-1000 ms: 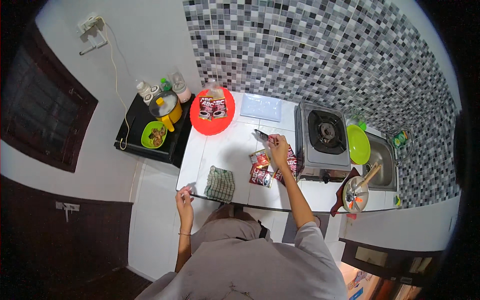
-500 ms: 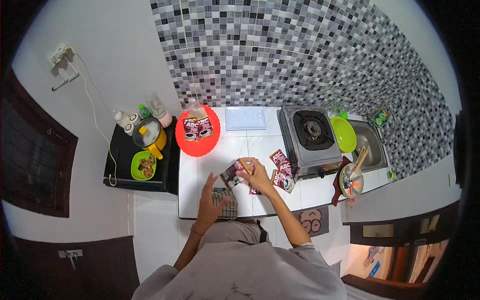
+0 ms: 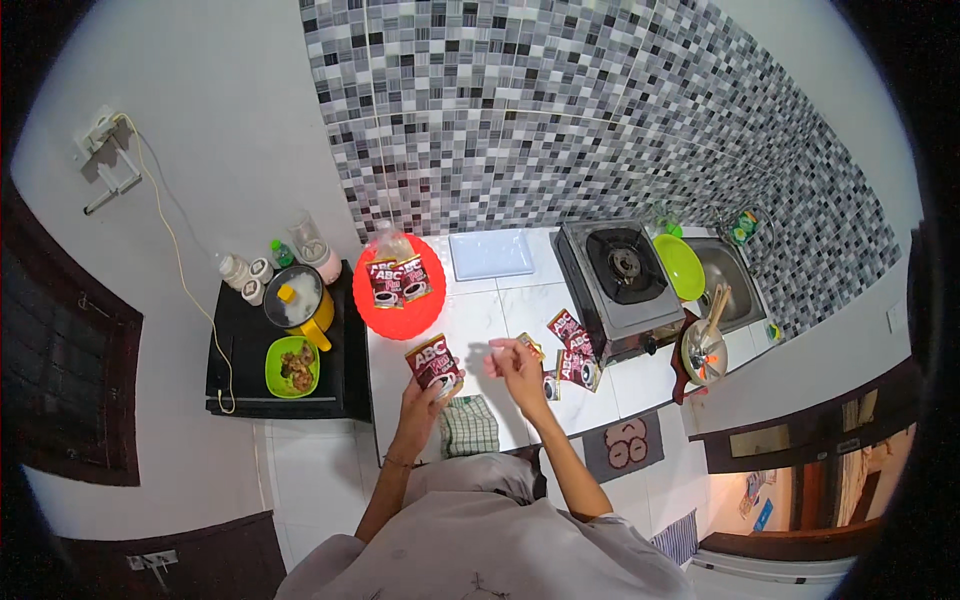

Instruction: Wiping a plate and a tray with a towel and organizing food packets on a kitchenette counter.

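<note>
**Sachet lifted clear, hands apart**

Since half a second ago, my hands have drawn apart above the white counter (image 3: 480, 320). From the head view: my left hand (image 3: 428, 390) is clamped on a dark red coffee sachet (image 3: 432, 362), held upright (just beside the red plate (image 3: 400, 310)). My right hand (image 3: 518, 362) pinches a small torn strip (image 3: 530, 346), fingers together. More sachets (image 3: 572, 350) lie beside the gas stove (image 3: 620, 270); a checked cloth (image 3: 468, 425) sits below.

Left hand (image 3: 421, 398) grips a dark red sachet (image 3: 432, 362) upright over the white counter (image 3: 480, 315) front edge; right hand (image 3: 516, 362) pinches a small torn strip (image 3: 530, 346) beside it.
</note>
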The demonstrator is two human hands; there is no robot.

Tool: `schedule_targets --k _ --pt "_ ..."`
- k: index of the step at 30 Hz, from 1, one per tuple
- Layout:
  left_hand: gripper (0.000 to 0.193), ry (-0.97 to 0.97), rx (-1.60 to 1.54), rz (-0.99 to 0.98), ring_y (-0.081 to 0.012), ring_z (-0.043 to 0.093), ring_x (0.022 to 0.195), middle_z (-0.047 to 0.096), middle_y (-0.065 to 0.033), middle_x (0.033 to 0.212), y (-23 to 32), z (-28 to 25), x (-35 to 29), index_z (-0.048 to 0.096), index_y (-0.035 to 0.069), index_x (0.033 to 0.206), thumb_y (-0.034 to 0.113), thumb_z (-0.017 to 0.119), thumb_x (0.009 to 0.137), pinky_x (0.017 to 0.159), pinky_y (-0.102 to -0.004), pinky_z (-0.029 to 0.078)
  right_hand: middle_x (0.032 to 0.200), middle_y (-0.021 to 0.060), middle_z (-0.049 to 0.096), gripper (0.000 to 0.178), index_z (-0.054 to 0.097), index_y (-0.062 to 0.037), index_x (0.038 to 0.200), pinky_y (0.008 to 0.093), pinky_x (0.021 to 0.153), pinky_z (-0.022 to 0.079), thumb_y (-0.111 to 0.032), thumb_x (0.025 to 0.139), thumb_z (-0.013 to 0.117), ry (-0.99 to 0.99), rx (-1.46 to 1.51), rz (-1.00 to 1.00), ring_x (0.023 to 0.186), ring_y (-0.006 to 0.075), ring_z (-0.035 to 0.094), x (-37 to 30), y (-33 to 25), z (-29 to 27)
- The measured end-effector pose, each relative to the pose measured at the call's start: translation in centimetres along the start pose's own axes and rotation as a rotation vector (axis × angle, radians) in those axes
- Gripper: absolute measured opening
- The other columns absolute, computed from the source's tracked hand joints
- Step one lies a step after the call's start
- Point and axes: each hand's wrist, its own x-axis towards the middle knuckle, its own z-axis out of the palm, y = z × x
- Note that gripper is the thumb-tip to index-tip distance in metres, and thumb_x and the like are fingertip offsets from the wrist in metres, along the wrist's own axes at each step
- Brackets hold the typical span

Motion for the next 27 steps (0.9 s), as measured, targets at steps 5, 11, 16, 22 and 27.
schedule_targets --k 5,11,16,22,27 --pt "0.054 -0.073 -0.089 -0.021 -0.0361 0.055 0.134 0.052 -0.0215 0.146 2.4 1.0 -0.4 0.033 0.000 0.151 0.002 0.046 0.099 0.116 -0.0497 0.043 0.136 0.0217 0.056 0.065 0.055 -0.0143 0.141 0.0516 0.103 0.046 -0.023 0.082 0.081 -0.442 -0.735 -0.256 0.125 0.0400 0.055 -4.0 7.7 1.1" --pt "0.049 -0.158 -0.180 -0.042 -0.0367 0.055 0.133 0.051 -0.0218 0.146 2.8 1.3 -0.5 0.029 0.001 0.153 0.009 0.040 0.106 0.113 -0.0517 0.045 0.139 0.0138 0.053 0.056 0.062 -0.0228 0.130 0.0493 0.102 0.046 -0.020 0.077 0.081 -0.468 -1.022 -0.338 0.134 0.0362 0.048 -6.7 11.6 2.8" --pt "0.056 -0.070 -0.190 -0.065 -0.0354 0.058 0.129 0.056 -0.0203 0.141 2.9 1.6 -0.1 0.035 0.000 0.149 0.041 0.026 0.113 0.112 -0.0522 0.045 0.107 0.0162 0.064 0.033 0.067 -0.0065 0.111 0.0455 0.090 0.049 -0.004 0.079 0.071 -0.215 -0.726 -0.364 0.101 0.0364 0.061 -5.1 11.9 0.9" --pt "0.055 0.107 0.048 0.100 -0.0227 0.058 0.125 0.059 -0.0108 0.137 1.3 -0.3 0.8 0.043 0.001 0.145 0.044 0.037 0.111 0.112 -0.0391 0.042 0.109 0.0180 0.058 0.040 0.060 0.0004 0.109 0.0408 0.093 0.045 -0.034 0.093 0.073 0.236 -0.400 -0.204 0.103 0.0322 0.056 -4.0 0.9 0.0" --pt "0.057 -0.156 0.090 0.179 -0.0196 0.029 0.149 0.027 -0.0102 0.164 -0.5 5.6 0.3 0.018 0.002 0.162 0.029 0.030 0.113 0.123 -0.0348 0.021 0.139 0.0242 0.045 0.050 0.052 -0.0013 0.114 0.0516 0.107 0.034 -0.039 0.089 0.074 0.304 -0.435 -0.600 0.126 0.0406 0.045 -3.8 -5.4 4.2"
